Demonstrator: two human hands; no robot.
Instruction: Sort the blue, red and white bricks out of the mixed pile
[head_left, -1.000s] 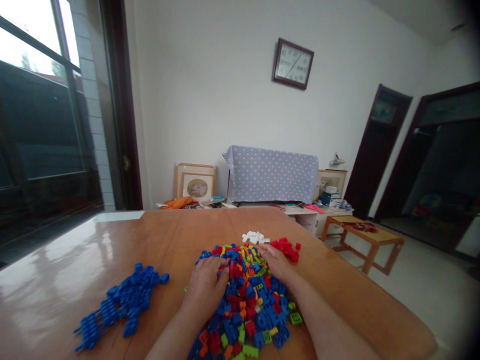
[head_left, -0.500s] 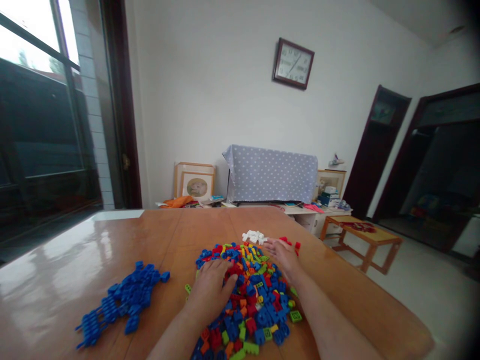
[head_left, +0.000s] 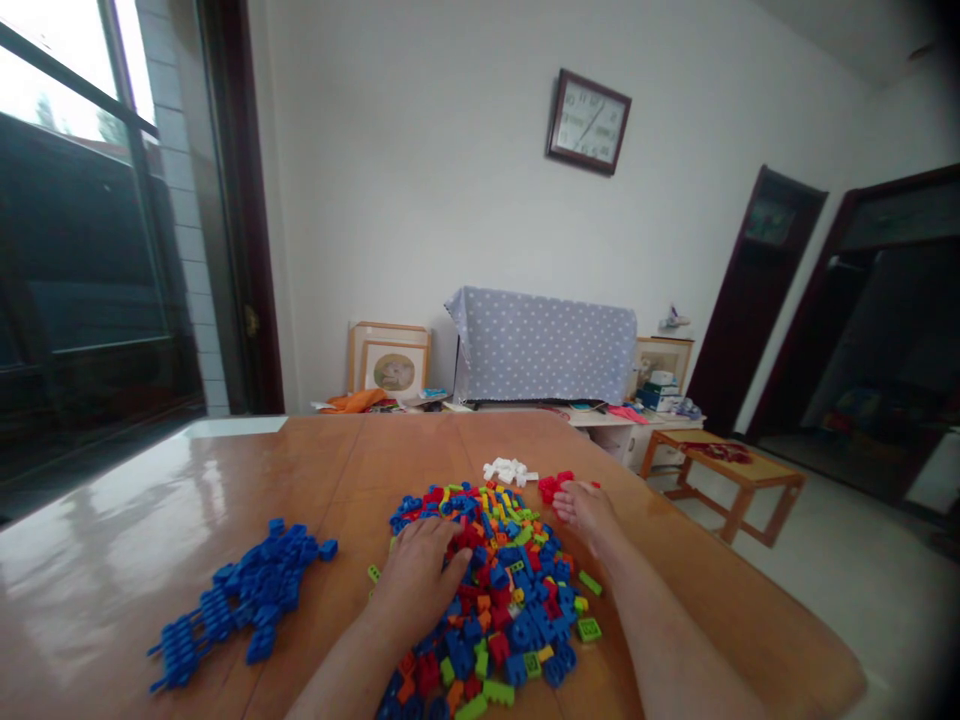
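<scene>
A large pile of mixed toy bricks (head_left: pixel 525 570) in red, blue, green, orange and yellow covers the middle of the wooden table (head_left: pixel 390 450). My left hand (head_left: pixel 427 570) rests on the pile's left side, fingers spread, palm hidden. Just beyond the pile's right edge is my right hand (head_left: pixel 589 510), its fingers loosely curled beside a small group of red bricks (head_left: pixel 551 486); whether it holds something is too small to tell. White bricks (head_left: pixel 508 471) form a small heap left of the red ones. A separate cluster of blue bricks (head_left: pixel 262 590) lies at the left.
Behind the table, a low cabinet (head_left: pixel 630 440) carries a box-like object under a dotted cloth (head_left: pixel 544 345) and framed pictures (head_left: pixel 394 372). A small wooden stool-like table (head_left: pixel 720 450) stands at the right. A clock (head_left: pixel 589 122) hangs on the wall.
My right hand has moved right and slightly toward me, away from the white bricks, uncovering more of the red group. My left hand stays almost where it was.
</scene>
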